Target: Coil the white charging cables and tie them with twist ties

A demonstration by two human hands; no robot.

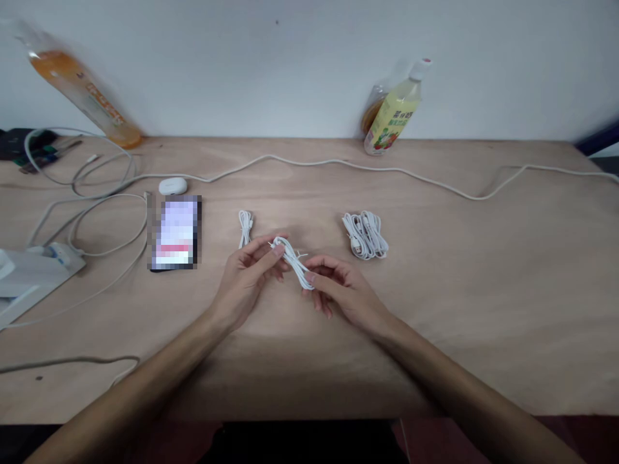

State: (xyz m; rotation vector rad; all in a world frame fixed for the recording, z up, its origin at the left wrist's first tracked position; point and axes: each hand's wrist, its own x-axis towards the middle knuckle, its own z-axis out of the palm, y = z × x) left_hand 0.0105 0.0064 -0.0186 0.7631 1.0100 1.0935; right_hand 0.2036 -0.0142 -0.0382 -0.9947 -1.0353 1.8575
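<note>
Looks like a plain indoor desk setup to me, though I can't tell if it's a home room or a small office: there's a wood-grain tabletop [459,270] pushed up against a bare pale wall [217,58], with a reddish floor just showing below the front edge. It's got everyday personal stuff on it, like a phone [175,233], a small white case [173,187], an orange drink bottle [80,93] and a yellow-labelled one [394,116] leaning by the wall. Loose charging-type cables [109,193] sprawl across the left side, so yeah, pretty casual desk.
</note>
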